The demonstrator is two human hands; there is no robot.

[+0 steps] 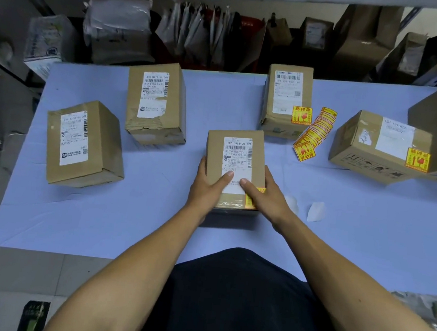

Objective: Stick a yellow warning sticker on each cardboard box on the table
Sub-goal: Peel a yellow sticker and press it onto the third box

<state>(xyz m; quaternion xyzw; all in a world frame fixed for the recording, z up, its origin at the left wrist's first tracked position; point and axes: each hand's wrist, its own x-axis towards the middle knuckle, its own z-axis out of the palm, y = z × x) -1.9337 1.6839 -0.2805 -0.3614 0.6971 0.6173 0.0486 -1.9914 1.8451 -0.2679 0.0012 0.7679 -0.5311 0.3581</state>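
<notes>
Sticker strip (pixel 314 133) between two right-hand boxes (pixel 287 100) (pixel 379 146) on table (pixel 153 225)

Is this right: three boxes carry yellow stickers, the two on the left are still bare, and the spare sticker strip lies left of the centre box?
Not quite. The head view shows the sticker strip lying right of the centre box, between the back-right box and the far-right box. The rest holds: those three carry yellow stickers, and the two left boxes show none.

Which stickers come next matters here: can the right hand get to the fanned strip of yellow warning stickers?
Probably yes: the right hand has bare tablecloth between it and the fanned strip of yellow warning stickers.
</notes>
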